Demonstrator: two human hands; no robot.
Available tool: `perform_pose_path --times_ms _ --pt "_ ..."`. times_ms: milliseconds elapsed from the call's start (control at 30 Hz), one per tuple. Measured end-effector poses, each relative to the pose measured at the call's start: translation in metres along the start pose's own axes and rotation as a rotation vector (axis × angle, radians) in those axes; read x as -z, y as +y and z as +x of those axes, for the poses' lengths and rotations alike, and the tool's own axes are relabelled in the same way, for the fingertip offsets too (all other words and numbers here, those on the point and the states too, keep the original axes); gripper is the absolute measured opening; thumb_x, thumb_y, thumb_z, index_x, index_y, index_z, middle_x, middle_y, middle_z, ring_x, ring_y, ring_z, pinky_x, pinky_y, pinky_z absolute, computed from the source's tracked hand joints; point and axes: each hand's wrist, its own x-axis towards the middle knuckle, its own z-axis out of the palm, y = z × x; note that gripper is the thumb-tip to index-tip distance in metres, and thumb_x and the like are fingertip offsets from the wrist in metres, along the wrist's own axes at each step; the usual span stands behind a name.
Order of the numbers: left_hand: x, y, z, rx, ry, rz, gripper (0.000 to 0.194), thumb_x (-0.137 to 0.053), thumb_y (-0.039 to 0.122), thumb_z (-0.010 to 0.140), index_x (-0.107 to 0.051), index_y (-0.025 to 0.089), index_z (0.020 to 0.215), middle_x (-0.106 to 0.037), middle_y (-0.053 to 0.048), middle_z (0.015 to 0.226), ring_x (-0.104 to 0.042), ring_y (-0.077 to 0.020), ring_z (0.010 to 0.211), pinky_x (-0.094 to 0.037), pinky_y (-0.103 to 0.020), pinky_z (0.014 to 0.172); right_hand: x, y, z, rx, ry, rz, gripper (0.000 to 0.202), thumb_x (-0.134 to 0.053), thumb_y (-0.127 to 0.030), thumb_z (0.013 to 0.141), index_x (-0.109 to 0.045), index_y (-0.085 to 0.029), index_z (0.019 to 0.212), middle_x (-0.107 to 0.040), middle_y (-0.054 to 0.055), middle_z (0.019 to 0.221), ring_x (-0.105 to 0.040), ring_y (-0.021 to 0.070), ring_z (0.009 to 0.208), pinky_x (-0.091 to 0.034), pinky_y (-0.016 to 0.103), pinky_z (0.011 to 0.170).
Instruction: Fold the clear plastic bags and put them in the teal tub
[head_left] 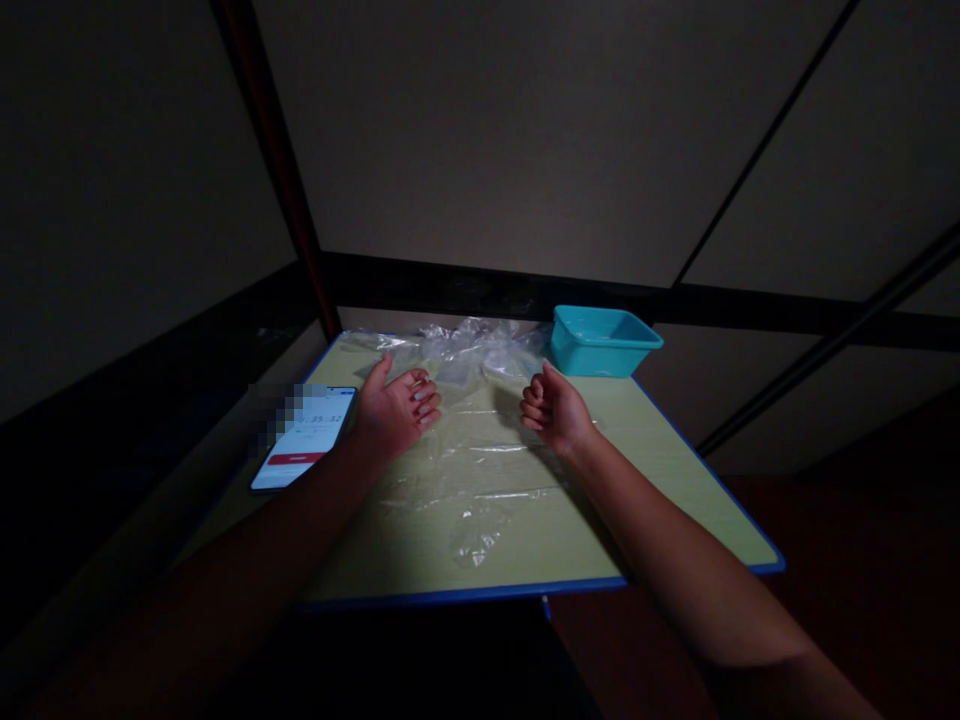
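Over the left part of the table, my left hand (397,405) is raised with its palm partly turned up, the thumb apart and the fingers loosely curled, holding nothing. My right hand (553,408) is closed with its fingers curled in, over the right part of the table; nothing shows in it. Beneath and between the hands, clear plastic sheets or bags (480,455) lie flat, bunched up in a crumpled heap toward the back edge. My right hand is just in front of a turquoise plastic basin (604,355).
The small yellow-green table (667,480) has a blue edge. A phone (307,435) with a lit screen lies at its left side, beside my left forearm. Behind the table stands a panelled wall (480,140). Dark reddish floor shows at the right.
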Motion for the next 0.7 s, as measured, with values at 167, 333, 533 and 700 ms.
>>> perform_pose_path --times_ms 167,333,533,700 --pt "0.0034 -0.0011 0.0021 0.025 -0.03 0.0 0.053 -0.023 0.056 0.09 -0.049 0.017 0.065 -0.038 0.001 0.053 -0.04 -0.0125 0.041 -0.033 -0.024 0.037 0.0001 0.0024 0.0009 -0.025 -0.045 -0.017 0.046 -0.036 -0.045 0.093 -0.039 -0.019 0.055 -0.023 -0.008 0.041 -0.016 0.0065 0.034 -0.013 0.019 0.035" --pt "0.002 0.0002 0.0009 0.019 -0.071 0.009 0.053 -0.023 0.054 0.09 -0.048 0.017 0.063 -0.038 0.0 0.053 -0.041 -0.0135 0.042 -0.034 -0.024 0.038 0.001 0.004 0.0012 -0.026 -0.062 -0.047 0.045 -0.043 -0.046 0.091 -0.042 -0.018 0.055 -0.026 -0.007 0.042 -0.019 0.0065 0.035 -0.017 0.019 0.034" --pt "-0.001 -0.0002 -0.0011 0.028 -0.084 0.034 0.054 -0.019 0.052 0.091 -0.049 0.017 0.063 -0.038 0.0 0.053 -0.04 -0.0128 0.041 -0.033 -0.024 0.038 0.0021 0.0058 0.0024 -0.041 -0.064 -0.071 0.041 -0.045 -0.044 0.09 -0.046 -0.018 0.057 -0.025 -0.008 0.042 -0.019 0.0065 0.035 -0.017 0.019 0.034" --pt "-0.0012 0.0001 -0.0033 0.024 -0.158 0.018 0.056 -0.016 0.052 0.092 -0.045 0.018 0.058 -0.033 0.002 0.049 -0.037 -0.0118 0.039 -0.032 -0.024 0.038 0.0011 0.0043 0.0018 -0.039 -0.056 -0.059 0.041 -0.042 -0.04 0.091 -0.049 -0.018 0.057 -0.025 -0.007 0.042 -0.019 0.0066 0.035 -0.017 0.019 0.035"
